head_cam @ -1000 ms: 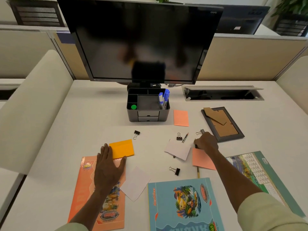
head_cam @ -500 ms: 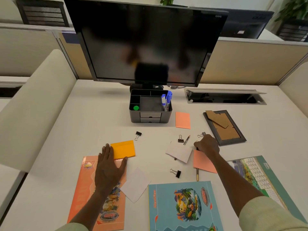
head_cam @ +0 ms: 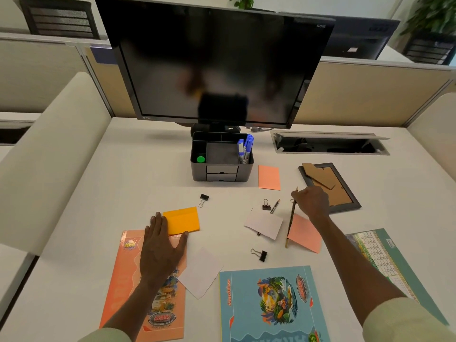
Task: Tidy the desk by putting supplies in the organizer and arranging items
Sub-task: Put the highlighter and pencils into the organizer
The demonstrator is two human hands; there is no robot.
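A dark grey organizer stands below the monitor, with blue markers in its right slot and a green cap at its left. My right hand pinches a pencil near its upper end, its tip raised and its lower end by a pink note. My left hand lies flat on an orange booklet, fingertips touching an orange sticky pad. Three binder clips, a small pen and white notes lie loose.
A large monitor overhangs the back of the desk. A picture frame lies face down to the right, beyond it an open cable tray. Another pink note, a blue booklet and a calendar also lie on the desk.
My right hand has taken hold of the pencil beside the pink note and lifted its upper end off the desk. My left hand has stayed put.
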